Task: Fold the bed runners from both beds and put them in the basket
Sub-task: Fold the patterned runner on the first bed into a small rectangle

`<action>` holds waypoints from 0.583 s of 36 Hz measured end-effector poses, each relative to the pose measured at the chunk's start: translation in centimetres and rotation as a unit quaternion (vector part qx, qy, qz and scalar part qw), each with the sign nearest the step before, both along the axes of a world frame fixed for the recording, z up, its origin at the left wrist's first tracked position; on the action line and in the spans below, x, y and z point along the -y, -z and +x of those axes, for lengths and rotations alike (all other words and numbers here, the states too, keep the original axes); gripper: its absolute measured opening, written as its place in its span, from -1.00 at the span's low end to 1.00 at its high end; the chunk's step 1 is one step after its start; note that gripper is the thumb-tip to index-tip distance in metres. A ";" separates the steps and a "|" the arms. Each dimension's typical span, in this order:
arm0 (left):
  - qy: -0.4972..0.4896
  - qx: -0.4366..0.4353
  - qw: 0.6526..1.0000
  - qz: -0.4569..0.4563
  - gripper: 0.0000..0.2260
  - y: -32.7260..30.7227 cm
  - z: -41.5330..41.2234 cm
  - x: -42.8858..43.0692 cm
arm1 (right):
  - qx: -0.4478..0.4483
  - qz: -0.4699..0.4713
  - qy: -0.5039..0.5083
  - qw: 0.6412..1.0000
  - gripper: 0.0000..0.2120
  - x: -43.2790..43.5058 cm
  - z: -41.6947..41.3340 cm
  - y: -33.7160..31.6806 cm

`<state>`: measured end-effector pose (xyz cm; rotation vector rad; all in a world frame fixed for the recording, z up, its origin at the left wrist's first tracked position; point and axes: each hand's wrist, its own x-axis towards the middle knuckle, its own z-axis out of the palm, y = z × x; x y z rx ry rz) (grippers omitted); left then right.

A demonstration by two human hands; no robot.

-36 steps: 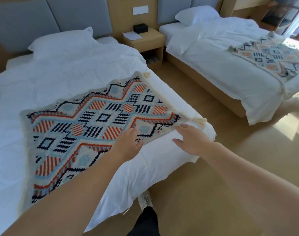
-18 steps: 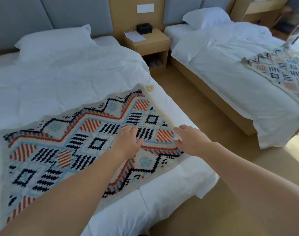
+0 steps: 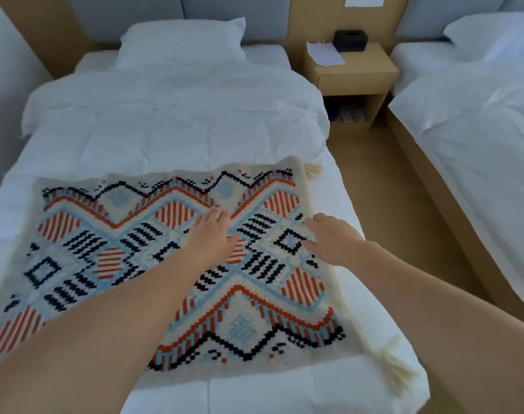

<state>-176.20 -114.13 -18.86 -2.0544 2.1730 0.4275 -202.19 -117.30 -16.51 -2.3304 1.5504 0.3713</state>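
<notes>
A woven bed runner (image 3: 111,240) with red, black and light-blue zigzag and diamond patterns lies flat across the foot of the near bed (image 3: 171,121). Cream tassels hang at its right corners. My left hand (image 3: 211,234) rests palm down on the middle of the runner, fingers spread. My right hand (image 3: 329,237) lies flat near the runner's right edge, fingers apart. Neither hand grips the cloth. The second bed (image 3: 478,121) shows at the right; no runner or basket is in view there.
A wooden nightstand (image 3: 353,70) stands between the beds with a black box (image 3: 350,40) and a paper on it, slippers in its shelf. A narrow floor aisle (image 3: 383,189) runs between the beds. A white pillow (image 3: 180,40) lies at the headboard.
The view has swung left and closer over the near bed. Both hands have slid from the runner's near edge further onto its patterned surface. The other bed's runner has left the view.
</notes>
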 end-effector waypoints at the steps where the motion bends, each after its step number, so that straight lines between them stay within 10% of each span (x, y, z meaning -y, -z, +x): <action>1: -0.009 0.004 1.000 0.000 -0.40 0.6 -0.1 1.0 | 0.003 -0.001 -0.002 1.000 -0.59 1.4 -0.3 0.6; 21: -0.001 0.039 0.999 0.005 -0.39 25.1 -0.1 20.9 | -0.057 -0.025 -0.035 0.997 -0.48 21.5 2.1 24.0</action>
